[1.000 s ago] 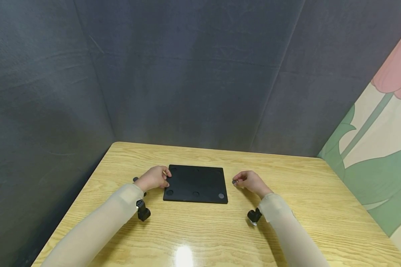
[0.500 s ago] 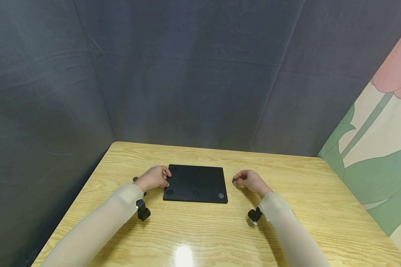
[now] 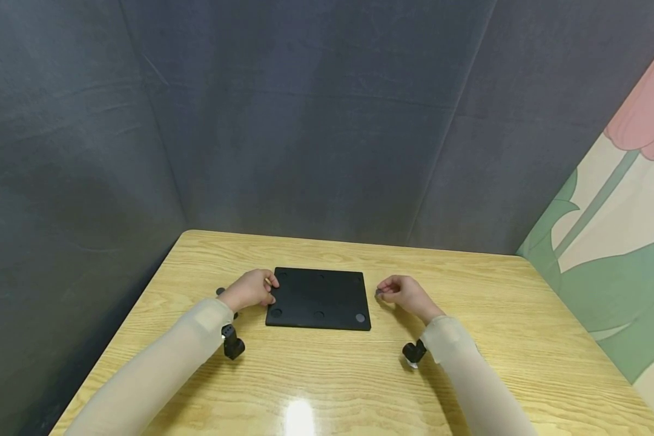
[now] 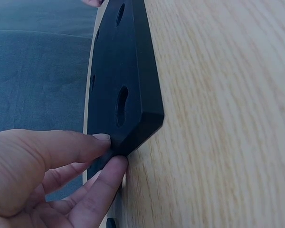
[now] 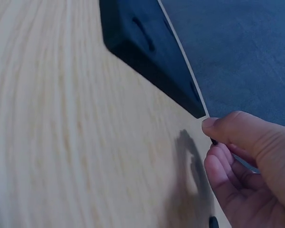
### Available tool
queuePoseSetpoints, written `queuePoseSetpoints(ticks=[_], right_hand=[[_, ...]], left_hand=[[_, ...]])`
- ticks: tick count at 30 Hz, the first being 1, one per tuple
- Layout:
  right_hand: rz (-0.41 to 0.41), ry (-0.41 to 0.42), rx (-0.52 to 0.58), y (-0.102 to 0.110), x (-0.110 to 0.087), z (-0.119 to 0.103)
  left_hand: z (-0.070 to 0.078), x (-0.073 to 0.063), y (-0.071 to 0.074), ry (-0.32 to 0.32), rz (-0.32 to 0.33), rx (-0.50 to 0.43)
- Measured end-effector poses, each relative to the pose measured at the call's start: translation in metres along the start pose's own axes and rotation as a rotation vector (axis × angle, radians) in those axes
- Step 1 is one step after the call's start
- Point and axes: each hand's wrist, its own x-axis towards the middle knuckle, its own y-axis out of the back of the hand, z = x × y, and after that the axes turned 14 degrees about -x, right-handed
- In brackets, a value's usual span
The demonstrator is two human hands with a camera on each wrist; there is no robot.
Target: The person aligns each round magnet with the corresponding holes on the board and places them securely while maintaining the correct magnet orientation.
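Observation:
A flat black rectangular board (image 3: 321, 297) with shallow round recesses along its edges lies on the wooden table. At its left edge my left hand (image 3: 252, 289) grips the board, thumb over the top and fingers against the side, as the left wrist view shows. To the right of the board, my right hand (image 3: 405, 293) pinches a small dark disc (image 3: 379, 292) between thumb and fingertips, just over the tabletop. The disc is mostly hidden by the fingertips in the right wrist view. A greyer round spot (image 3: 360, 318) shows at the board's near right corner.
Beside the left wrist, a small dark disc (image 3: 220, 291) lies on the table (image 3: 316, 375), and another dark piece (image 3: 236, 315) shows partly from under the wrist. A dark curtain (image 3: 316, 121) hangs behind the table; a flower-patterned panel (image 3: 616, 242) stands at right.
My right hand has shifted slightly left toward the board, and the disc in its fingers now shows at a different tilt. The left hand and the board have stayed in place.

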Motion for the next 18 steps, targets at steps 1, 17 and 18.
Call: queuePoseSetpoints(ticks=[1,17,18], right_hand=[[0.000,0.002,0.007,0.000,0.000,-0.001],[0.033,0.058,0.050,0.008,-0.004,-0.016],[0.033,0.062,0.055,0.008,-0.004,-0.018]], left_hand=[[0.000,0.000,0.000,0.003,0.002,-0.003],[0.004,-0.001,-0.002,0.010,0.009,-0.002],[0.004,-0.001,-0.002,0.011,0.009,-0.001]])
